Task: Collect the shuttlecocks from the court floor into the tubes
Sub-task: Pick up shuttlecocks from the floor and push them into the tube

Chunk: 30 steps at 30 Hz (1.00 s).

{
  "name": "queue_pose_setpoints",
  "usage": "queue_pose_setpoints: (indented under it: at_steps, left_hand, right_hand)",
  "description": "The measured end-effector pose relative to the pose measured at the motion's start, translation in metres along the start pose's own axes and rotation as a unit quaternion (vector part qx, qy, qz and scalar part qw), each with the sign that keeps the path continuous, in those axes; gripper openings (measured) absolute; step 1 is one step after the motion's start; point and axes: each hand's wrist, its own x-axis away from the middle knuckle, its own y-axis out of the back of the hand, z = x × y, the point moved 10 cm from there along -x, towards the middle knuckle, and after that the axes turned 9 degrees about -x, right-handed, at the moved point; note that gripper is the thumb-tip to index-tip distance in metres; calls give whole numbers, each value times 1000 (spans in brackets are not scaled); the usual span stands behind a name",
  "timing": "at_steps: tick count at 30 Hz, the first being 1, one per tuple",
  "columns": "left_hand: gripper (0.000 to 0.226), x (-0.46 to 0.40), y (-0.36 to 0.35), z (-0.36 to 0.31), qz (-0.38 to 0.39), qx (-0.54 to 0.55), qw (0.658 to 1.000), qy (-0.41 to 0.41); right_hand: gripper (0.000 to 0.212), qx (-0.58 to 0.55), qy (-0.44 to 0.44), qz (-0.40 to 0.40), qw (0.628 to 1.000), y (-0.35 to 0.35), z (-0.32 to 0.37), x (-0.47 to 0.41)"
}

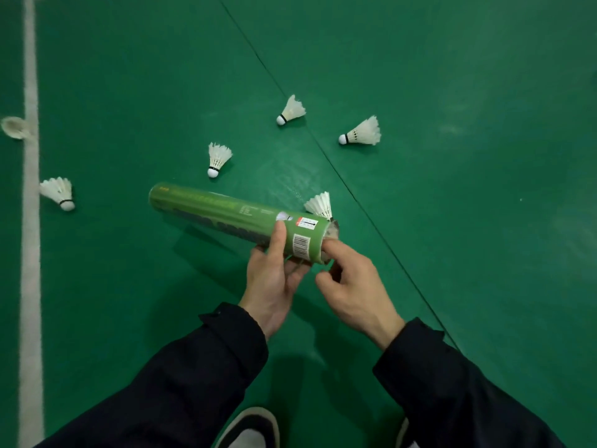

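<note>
A long green shuttlecock tube point(226, 215) is held level above the court, its open end toward the right. My left hand point(274, 279) grips it from below near that end, thumb over the label. My right hand point(349, 286) is at the tube's mouth, with its index finger on the rim; whether it holds anything is hidden. Several white feather shuttlecocks lie on the green floor: one point(217, 158) beyond the tube, one point(290, 110) farther back, one point(363, 132) at the right, one point(59, 193) by the white line, and one point(320, 205) partly hidden behind the tube.
A white court line point(30, 221) runs down the left side, with a pale round cap point(14, 127) lying beside it. A dark floor seam point(355, 195) crosses diagonally. My shoes point(250, 430) show at the bottom edge.
</note>
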Motion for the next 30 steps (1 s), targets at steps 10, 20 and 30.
queue_pose_setpoints:
  at_steps: [10, 20, 30]
  left_hand:
    - [54, 1, 12, -11, -2, 30, 1000, -5]
    - [55, -36, 35, -24, -47, 31, 998, -29]
    - [61, -55, 65, -12, -63, 55, 996, 5]
  right_hand:
    - [25, -109, -60, 5, 992, -7, -1, -5]
    - [22, -185, -74, 23, 980, -10, -10, -41]
    - [79, 378, 12, 110, 919, -33, -100, -146]
